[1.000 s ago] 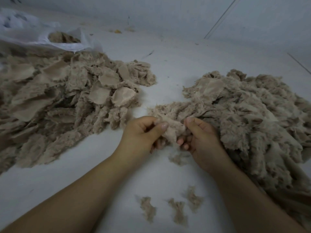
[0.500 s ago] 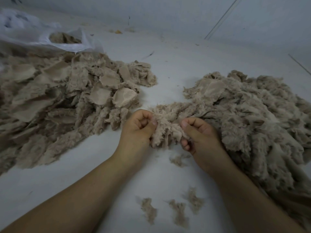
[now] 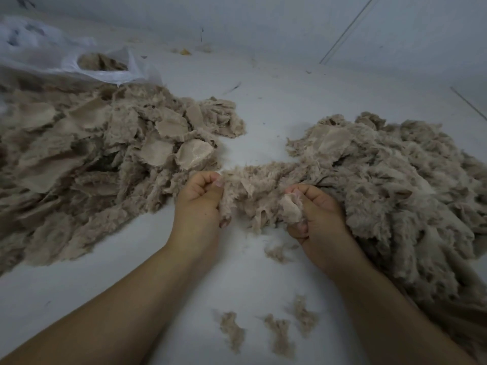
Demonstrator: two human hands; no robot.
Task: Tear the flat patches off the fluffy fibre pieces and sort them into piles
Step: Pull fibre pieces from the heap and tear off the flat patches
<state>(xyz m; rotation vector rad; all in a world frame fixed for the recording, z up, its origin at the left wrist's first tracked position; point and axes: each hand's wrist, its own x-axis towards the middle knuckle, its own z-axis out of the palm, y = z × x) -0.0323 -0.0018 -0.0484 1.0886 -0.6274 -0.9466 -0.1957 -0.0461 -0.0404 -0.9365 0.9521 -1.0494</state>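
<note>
Fingers of the left hand (image 3: 200,198) were curled tight round the left end of a fluffy fibre piece (image 3: 253,196), thumb pressed down on the fluff. That piece stretched between the two hands just above the white surface (image 3: 237,275). At its right end the right hand (image 3: 316,214) pinched a flat patch (image 3: 290,208) between thumb and curled fingers; the patch looked partly lifted from the fluff, so the tear seemed under way and not finished.

Going from the left, a broad left pile (image 3: 87,164) held many flat patches mixed with fluffy bits, which suggested a good share of the sorting was done. In the middle lay the piece in hand, with a few loose tufts (image 3: 279,333) scattered on the surface nearer the person. On the right, the right pile (image 3: 395,185) was large and mostly fluffy, with at least one patch showing near its top; whether it was unsorted stock or finished fluff I could not tell.

At far left, behind the left pile, a white plastic bag (image 3: 79,61) lay open with more beige fibre material (image 3: 101,63) inside.
</note>
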